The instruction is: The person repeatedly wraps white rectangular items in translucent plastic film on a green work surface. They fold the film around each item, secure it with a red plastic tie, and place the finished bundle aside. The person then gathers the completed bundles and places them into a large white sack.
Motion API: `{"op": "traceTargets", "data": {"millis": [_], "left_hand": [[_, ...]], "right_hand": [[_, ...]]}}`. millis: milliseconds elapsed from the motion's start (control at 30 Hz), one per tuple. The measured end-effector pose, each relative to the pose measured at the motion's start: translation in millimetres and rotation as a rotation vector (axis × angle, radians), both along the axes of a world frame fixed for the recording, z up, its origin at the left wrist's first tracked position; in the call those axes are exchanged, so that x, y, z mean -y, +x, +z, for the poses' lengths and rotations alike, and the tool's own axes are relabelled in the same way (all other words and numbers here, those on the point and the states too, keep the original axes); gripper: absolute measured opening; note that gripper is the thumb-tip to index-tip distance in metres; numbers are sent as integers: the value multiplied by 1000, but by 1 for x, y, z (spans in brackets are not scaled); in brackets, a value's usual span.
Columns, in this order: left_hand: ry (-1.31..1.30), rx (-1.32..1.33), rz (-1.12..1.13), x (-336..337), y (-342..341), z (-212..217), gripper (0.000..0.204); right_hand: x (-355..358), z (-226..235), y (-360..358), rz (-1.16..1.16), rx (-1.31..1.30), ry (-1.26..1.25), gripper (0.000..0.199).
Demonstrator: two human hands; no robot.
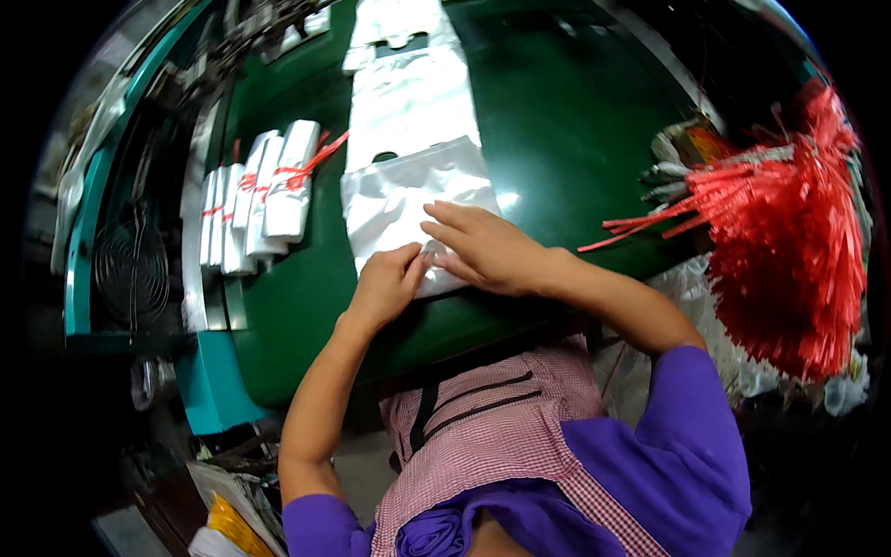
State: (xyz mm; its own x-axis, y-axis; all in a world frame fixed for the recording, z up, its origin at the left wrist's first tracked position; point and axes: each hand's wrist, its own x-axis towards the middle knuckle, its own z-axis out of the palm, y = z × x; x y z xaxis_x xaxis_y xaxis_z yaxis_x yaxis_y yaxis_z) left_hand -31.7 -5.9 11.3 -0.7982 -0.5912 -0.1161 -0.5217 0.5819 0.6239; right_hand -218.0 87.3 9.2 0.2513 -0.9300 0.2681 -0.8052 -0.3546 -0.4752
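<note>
A stack of shiny white plastic bags (380,200) lies flat on the green table in front of me. My left hand (385,286) is at the stack's near edge, thumb and fingers pinched on the plastic. Beside it, my right hand (487,249) rests over the bags with its fingers stretched out toward the left. The fingertips of both hands almost meet, and the plastic is creased around them. Beyond this stack, more white bags (413,102) run in an overlapping row toward the far edge.
Rolled white bundles tied with red strips (292,186) lie on the left of the green table (575,121). A big bunch of red plastic strips (780,251) hangs at the right, some ends reaching over the table. Teal machine framing (79,269) stands at the left.
</note>
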Motion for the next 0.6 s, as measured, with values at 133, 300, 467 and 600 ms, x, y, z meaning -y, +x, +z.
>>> {"op": "traceTargets", "data": {"millis": [133, 300, 467, 600], "left_hand": [[-610, -335, 9, -2, 5, -6, 26], [-705, -114, -194, -34, 17, 1, 41], [-605, 21, -166, -17, -3, -1, 26], [-248, -104, -149, 3, 14, -1, 29]], "right_hand": [[-11, -16, 7, -20, -191, -11, 64], [-29, -18, 5, 28, 14, -106, 56], [-84, -9, 32, -2, 998, 350, 45], [-62, -16, 6, -116, 1819, 630, 53]]}}
